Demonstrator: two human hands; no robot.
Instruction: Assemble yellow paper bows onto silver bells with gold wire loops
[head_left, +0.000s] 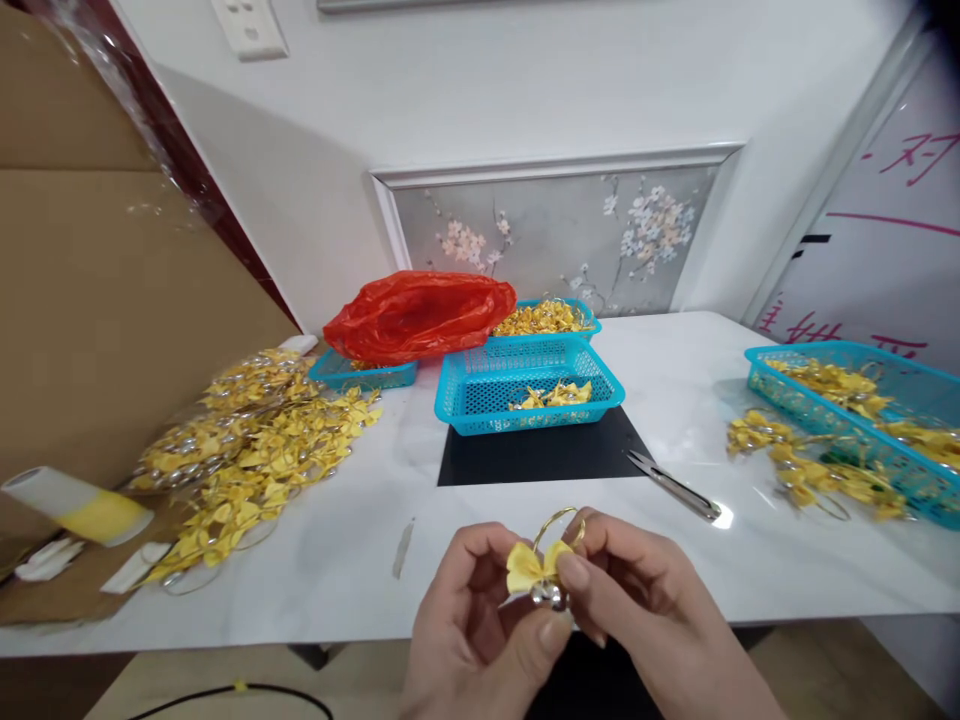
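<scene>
Near the front edge of the table, both my hands hold one small yellow ribbon bow (pixel 525 570) with shiny silver bells under it and a thin gold loop (pixel 553 522) rising above. My left hand (pixel 472 625) is closed around the bow's left side, its thumb against the silver bells. The fingertips of my right hand (pixel 649 595) pinch the bow's right side by the gold loop. Straight beyond my hands, a blue plastic basket (pixel 529 425) holds a few similar yellow bows (pixel 559 394) and stands partly on a black mat (pixel 525 462).
A slim pointed metal tool (pixel 679 487) lies right of the mat. Piled yellow bows (pixel 262 480) cover the left side, beside a cardboard box (pixel 112 300). A red plastic bag (pixel 420 315) sits on a back basket. Another blue basket (pixel 847 420) with bows stands right.
</scene>
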